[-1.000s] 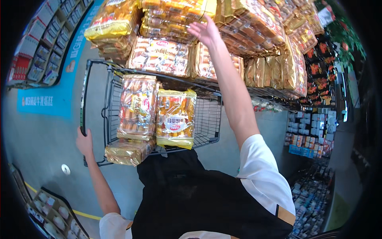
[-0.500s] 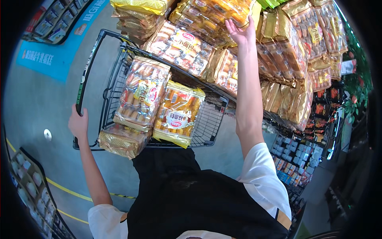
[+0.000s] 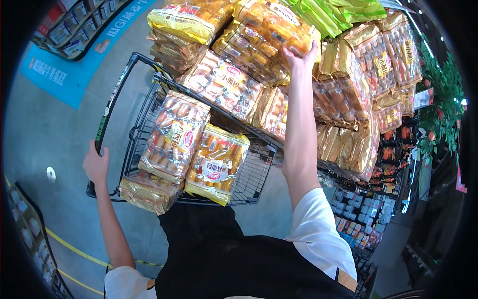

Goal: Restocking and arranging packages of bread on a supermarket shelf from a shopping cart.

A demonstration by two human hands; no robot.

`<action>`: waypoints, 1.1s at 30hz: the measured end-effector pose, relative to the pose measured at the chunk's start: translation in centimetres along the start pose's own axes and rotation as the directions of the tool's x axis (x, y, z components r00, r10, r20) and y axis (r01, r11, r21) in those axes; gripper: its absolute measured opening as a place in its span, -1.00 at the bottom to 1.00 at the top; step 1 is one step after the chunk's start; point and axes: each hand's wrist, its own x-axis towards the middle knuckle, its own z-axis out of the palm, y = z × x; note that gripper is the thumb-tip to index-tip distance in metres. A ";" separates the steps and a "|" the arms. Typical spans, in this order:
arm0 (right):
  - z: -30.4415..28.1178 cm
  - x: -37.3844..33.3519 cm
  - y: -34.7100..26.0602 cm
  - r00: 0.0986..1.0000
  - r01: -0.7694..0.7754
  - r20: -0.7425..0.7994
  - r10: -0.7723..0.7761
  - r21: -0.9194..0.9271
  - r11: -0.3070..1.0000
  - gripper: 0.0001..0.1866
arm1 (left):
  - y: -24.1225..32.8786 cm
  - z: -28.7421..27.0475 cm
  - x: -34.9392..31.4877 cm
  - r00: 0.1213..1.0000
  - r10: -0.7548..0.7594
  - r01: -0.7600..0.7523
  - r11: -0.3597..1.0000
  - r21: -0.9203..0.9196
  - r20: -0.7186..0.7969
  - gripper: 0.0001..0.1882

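Note:
My left hand (image 3: 96, 162) is wrapped round the near end of the shopping cart's handle (image 3: 110, 99). Ahead on the right, my right hand (image 3: 301, 59) has its thumb and fingers around the near end of a clear, yellow-edged bread pack (image 3: 275, 24) on top of the stack; the fingertips are partly hidden. Inside the cart (image 3: 251, 172), a gold-ended pack of small bread rolls (image 3: 174, 137) lies on another gold pack (image 3: 149, 192). Beside them leans a yellow pack of bread (image 3: 216, 162).
Beyond the cart, stacked bread packs (image 3: 224, 82) form a display, with green packs (image 3: 333, 17) behind and more gold packs (image 3: 343, 89) at right. Shelves (image 3: 79, 30) stand far left, another rack (image 3: 37, 239) near left. Leafy plants (image 3: 438, 114) hang at the right.
My right hand, spread beside the stack before, now closes on the top pack's near end. My left hand stays on the cart handle. The view has tilted up slightly.

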 end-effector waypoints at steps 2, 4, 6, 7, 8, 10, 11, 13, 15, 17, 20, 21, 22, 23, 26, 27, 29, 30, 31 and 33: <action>0.2 0.0 0.9 0.999 -0.005 0.036 0.004 0.029 1.000 0.01 | 0.2 -0.3 0.1 0.999 -0.027 0.026 0.999 0.024 0.024 -0.61; 0.5 -0.8 2.1 0.996 -0.012 0.090 0.004 0.089 0.996 -0.10 | 0.3 -0.6 0.0 0.998 -0.055 0.053 0.997 0.052 0.043 -0.61; 2.1 -1.8 2.9 0.999 -0.045 0.001 0.045 0.148 0.988 -0.26 | 0.1 -0.7 -0.3 0.996 -0.068 0.065 0.996 0.057 0.054 -0.62; 1.6 -0.3 2.3 0.996 0.026 0.085 -0.035 0.106 0.994 -0.33 | 0.5 -0.7 -0.1 0.997 -0.059 0.058 0.998 0.024 0.047 -0.62; 1.1 1.0 1.6 0.980 0.100 0.167 -0.110 0.069 0.993 -0.40 | 0.4 -0.8 -0.1 0.998 -0.053 0.052 0.998 0.024 0.043 -0.62; 1.3 1.8 1.0 0.992 0.077 0.097 -0.085 0.082 0.994 -0.50 | 0.4 -0.6 0.0 0.999 -0.044 0.044 0.999 0.015 0.018 -0.62; 1.2 1.4 0.7 0.986 0.099 0.129 -0.106 0.064 0.993 -0.52 | 0.4 -0.6 0.0 0.999 -0.046 0.046 0.999 0.014 0.009 -0.62; 0.7 -0.5 -0.6 0.990 0.083 0.100 -0.095 0.113 0.990 -0.61 | 0.6 -0.7 0.0 0.999 -0.040 0.040 0.999 0.003 0.037 -0.60; -0.3 -5.0 -1.6 0.965 0.185 0.183 -0.187 0.028 0.982 -0.71 | 0.4 -0.8 0.0 0.999 -0.038 0.038 0.999 0.009 0.036 -0.59; -2.9 -9.2 -2.9 0.924 0.264 0.288 -0.253 0.002 0.965 -0.77 | 0.2 -0.5 -0.3 0.999 -0.014 0.013 1.000 0.011 0.047 -0.58; -7.2 -17.0 -4.9 0.918 0.339 0.240 -0.317 -0.056 0.939 -0.75 | -0.3 -0.3 -0.3 0.999 0.017 -0.019 0.998 0.053 0.037 -0.57; -9.4 -19.2 -5.9 0.910 0.346 0.270 -0.314 -0.078 0.935 -0.72 | -0.1 -0.4 -0.3 0.999 0.001 -0.004 0.998 0.059 0.043 -0.57; -11.4 -21.8 -7.1 0.902 0.355 0.297 -0.313 -0.099 0.930 -0.68 | 0.2 -0.6 -0.2 0.999 -0.011 0.008 0.998 0.064 0.047 -0.57; -12.9 -24.2 -7.9 0.925 0.309 0.283 -0.254 -0.169 0.936 -0.63 | 0.0 -0.7 -0.3 0.998 0.016 -0.020 0.997 0.073 0.055 -0.57; -18.9 -29.3 -9.3 0.913 0.394 0.258 -0.316 -0.354 0.849 -0.62 | 0.2 -0.1 -0.1 0.999 0.020 -0.020 1.000 0.017 0.037 -0.56; -20.7 -30.4 -9.5 0.915 0.397 0.226 -0.335 -0.350 0.848 -0.62 | 0.2 0.0 0.0 0.999 0.015 -0.015 1.000 -0.002 0.038 -0.55; -23.4 -33.5 -9.5 0.875 0.457 0.175 -0.451 -0.604 0.653 -0.60 | 0.0 -0.1 -0.2 0.997 0.050 -0.049 0.999 -0.009 0.051 -0.54; -25.1 -33.7 -9.2 0.865 0.447 0.138 -0.481 -0.646 0.619 -0.58 | -0.2 -0.1 -0.3 0.997 0.045 -0.046 0.999 0.010 0.055 -0.54; -26.8 -33.8 -8.9 0.849 0.447 0.115 -0.516 -0.677 0.585 -0.58 | -0.1 -0.2 -0.1 0.998 0.042 -0.044 0.999 0.025 0.054 -0.53; -29.8 -33.1 -7.5 0.822 0.432 0.064 -0.566 -0.718 0.545 -0.56 | 0.5 -0.3 -0.3 0.997 0.059 -0.061 0.997 0.052 0.041 -0.53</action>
